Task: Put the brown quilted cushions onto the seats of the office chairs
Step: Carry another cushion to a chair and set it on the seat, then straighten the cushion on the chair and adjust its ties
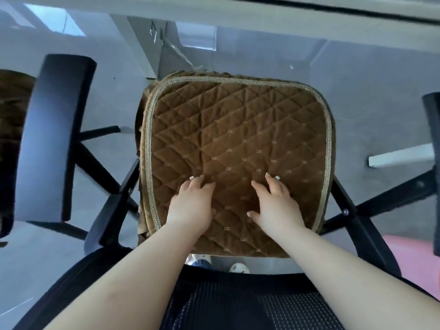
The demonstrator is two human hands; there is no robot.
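Note:
A brown quilted cushion (pixel 238 144) with a gold braided border lies flat on the seat of a black office chair and covers the seat fully. I look down over the chair's mesh backrest (pixel 250 303). My left hand (pixel 191 206) rests palm down on the cushion's near left part, fingers spread. My right hand (pixel 277 206) presses flat on the near right part, fingers also spread. Neither hand grips anything. A second brown cushion (pixel 14 110) shows at the far left edge, on a neighbouring chair, partly hidden by that chair's armrest.
A black armrest (pixel 54 139) of the neighbouring chair stands at left, and another armrest (pixel 432 148) at the right edge. Black chair base legs (pixel 100 167) spread over the grey floor. A white desk edge (pixel 262 10) runs across the top. My shoes (pixel 238 267) show below the seat.

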